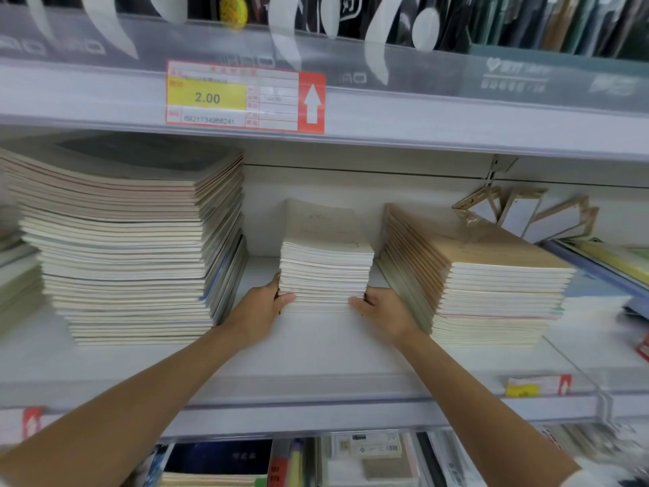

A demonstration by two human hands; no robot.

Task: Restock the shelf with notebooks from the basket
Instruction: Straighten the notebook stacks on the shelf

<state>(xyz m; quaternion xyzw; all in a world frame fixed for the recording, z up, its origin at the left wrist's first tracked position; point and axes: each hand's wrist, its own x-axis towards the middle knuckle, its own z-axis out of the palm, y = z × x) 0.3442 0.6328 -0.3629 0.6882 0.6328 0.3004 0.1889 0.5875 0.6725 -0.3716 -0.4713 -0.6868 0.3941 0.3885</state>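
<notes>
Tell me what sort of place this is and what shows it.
Probably a shop's stationery aisle: a price tag reading 2.00 with a barcode number on the shelf edge, and tall stacks of notebooks laid out below.

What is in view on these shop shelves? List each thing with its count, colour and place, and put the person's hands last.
shelf: one, white, across the middle
left stack: one, cream edges and dark top cover, left on the shelf
middle stack: one, cream, centre of the shelf, between the hands
right stack: one, tan covers, right of the middle stack
price tag: one, red and yellow, reads 2.00, upper shelf edge
small tags: two, red-ended, shelf's front edge, far left and right
left hand: one, grips the middle stack's left corner
right hand: one, grips its right corner
</notes>
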